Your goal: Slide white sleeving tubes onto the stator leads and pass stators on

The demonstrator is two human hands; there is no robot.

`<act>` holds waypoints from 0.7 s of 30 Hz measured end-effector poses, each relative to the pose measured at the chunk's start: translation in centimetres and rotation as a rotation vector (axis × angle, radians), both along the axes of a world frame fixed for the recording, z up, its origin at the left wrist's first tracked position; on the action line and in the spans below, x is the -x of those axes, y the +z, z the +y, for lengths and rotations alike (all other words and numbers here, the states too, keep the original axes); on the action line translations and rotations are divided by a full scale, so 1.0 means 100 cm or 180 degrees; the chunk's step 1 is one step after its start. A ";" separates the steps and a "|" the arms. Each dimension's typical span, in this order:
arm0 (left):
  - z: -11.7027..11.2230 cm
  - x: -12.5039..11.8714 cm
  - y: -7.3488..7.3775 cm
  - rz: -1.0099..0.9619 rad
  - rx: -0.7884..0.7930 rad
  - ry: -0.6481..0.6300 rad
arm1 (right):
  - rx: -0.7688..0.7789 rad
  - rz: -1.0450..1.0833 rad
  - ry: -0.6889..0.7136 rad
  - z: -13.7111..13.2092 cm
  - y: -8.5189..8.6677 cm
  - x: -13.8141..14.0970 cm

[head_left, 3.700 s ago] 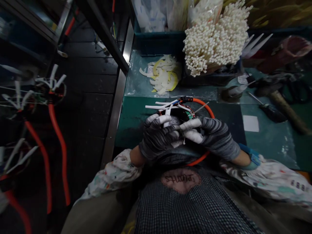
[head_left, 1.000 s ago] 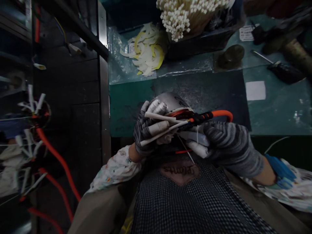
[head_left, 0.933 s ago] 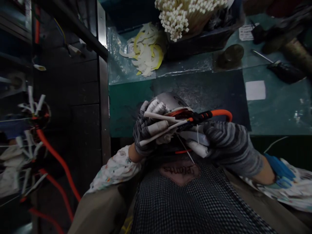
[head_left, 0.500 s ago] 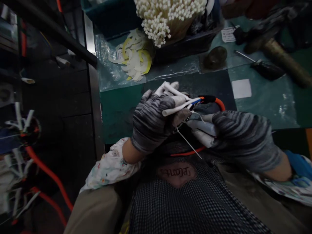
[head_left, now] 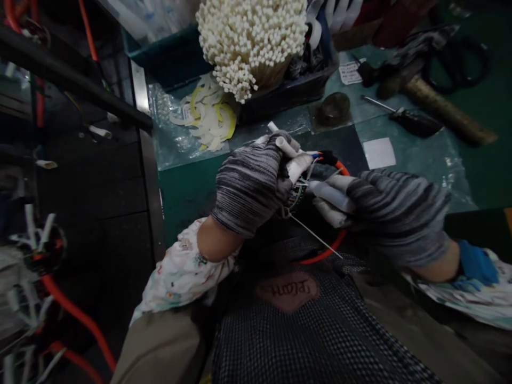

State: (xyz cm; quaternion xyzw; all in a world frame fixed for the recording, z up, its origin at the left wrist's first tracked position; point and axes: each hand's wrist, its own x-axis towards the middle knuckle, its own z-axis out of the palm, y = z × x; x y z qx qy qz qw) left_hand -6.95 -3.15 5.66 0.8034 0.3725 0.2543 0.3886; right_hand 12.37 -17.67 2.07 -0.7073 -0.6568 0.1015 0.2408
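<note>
Both my hands wear grey striped gloves with white tape on the fingers. My left hand point(head_left: 250, 184) is shut around a wire harness point(head_left: 300, 192), covering most of its white-sleeved ends. A black connector sleeve point(head_left: 328, 157) and orange corrugated conduit point(head_left: 341, 168) run out to the right, and the conduit loops below towards my lap. My right hand point(head_left: 396, 213) grips the harness from the right, its taped fingertips close to my left hand. A thin white cable tie point(head_left: 316, 240) sticks out downward from the bundle.
Behind my hands stand a blue bin with a large bunch of white cable ties point(head_left: 248, 48) and a heap of white and yellow scraps point(head_left: 204, 117). A wooden-handled hammer point(head_left: 444, 109) and a screwdriver point(head_left: 414, 122) lie at right. Harnesses point(head_left: 44, 298) hang at left.
My left hand has rolled over the bundle, now hiding the grey dome part and most white sleeves. My hands sit closer together, and the view has tilted, bringing more of the bench into sight.
</note>
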 end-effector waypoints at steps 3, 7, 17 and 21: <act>0.007 -0.007 -0.003 0.0211 -0.0247 -0.0001 | -0.0074 -0.0711 0.0261 0.007 -0.002 0.000; 0.010 -0.012 -0.006 0.0350 -0.0335 -0.0040 | -0.0047 -0.0343 0.0182 0.006 -0.008 0.002; -0.001 0.004 -0.008 0.0049 -0.0498 0.0059 | -0.0043 0.1446 -0.0316 -0.007 0.009 -0.029; -0.010 0.017 -0.013 -0.0117 -0.0494 0.0106 | -0.0264 0.1918 -0.0647 0.027 0.010 -0.048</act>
